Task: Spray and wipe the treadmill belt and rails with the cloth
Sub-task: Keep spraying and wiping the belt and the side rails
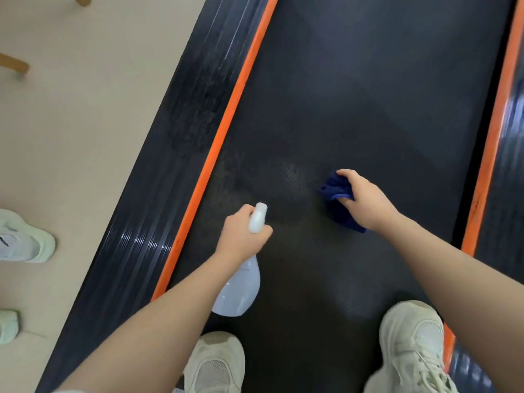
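Observation:
The black treadmill belt (368, 95) runs up the frame between two orange strips, with the ribbed dark left rail (170, 143) and the right rail (507, 165) outside them. My left hand (241, 236) grips the neck of a pale translucent spray bottle (241, 290), its white nozzle pointing up the belt. A mottled patch lies on the belt just ahead of the nozzle. My right hand (365, 199) holds a bunched dark blue cloth (337, 194) just above or on the belt, right of the patch.
My two off-white shoes (411, 350) stand on the belt at the bottom. Another person's pale green shoes (22, 239) are on the beige floor at the left. Wooden furniture legs (14, 65) show at the top left.

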A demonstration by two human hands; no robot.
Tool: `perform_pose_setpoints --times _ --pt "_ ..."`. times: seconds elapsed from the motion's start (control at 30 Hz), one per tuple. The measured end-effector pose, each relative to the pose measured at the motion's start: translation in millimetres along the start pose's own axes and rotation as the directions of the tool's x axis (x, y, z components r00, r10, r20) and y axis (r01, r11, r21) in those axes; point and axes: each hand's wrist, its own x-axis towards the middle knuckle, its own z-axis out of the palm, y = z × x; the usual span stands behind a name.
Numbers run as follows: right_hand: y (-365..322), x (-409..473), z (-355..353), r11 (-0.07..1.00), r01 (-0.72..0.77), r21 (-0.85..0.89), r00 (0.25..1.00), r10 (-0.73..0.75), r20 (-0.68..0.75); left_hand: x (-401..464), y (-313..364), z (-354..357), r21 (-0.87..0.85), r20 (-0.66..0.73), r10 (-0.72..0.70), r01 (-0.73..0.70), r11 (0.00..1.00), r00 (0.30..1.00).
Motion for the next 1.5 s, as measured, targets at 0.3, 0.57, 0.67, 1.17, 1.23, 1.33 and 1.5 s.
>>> perform_pose_setpoints --times 0.3,0.57,0.67,1.17,1.23,1.33,1.5 --pt "-111 72 39 0.942 0.243 0.233 0.966 -0.214 -0.144 26 -28 -86 -0.048 -0.3 0.099 -0.118 0.992 0.949" --pt "-138 53 117 0.743 0.622 -0.247 0.742 -0.66 -0.119 51 -35 -90 0.035 -0.325 0.027 -0.016 0.999 0.945" --pt "-123 86 100 0.79 0.431 -0.436 0.775 -0.571 -0.269 58 -40 -86 0.031 -0.345 0.036 -0.027 0.999 0.938" --pt "-147 131 100 0.933 0.346 -0.098 0.832 -0.353 -0.428 72 -51 -84 0.062 -0.351 0.113 -0.097 0.993 0.93" --pt "-157 121 106 0.956 0.293 -0.015 0.859 -0.27 -0.435 70 -51 -84 0.061 -0.36 0.113 -0.098 0.993 0.926" --pt "-148 80 125 0.897 0.441 -0.029 0.849 -0.427 -0.31 69 -51 -85 0.06 -0.353 0.124 -0.11 0.992 0.927" --pt "-141 103 117 0.783 0.584 -0.215 0.739 -0.622 -0.258 66 -51 -89 -0.026 -0.336 0.119 -0.136 0.99 0.934"
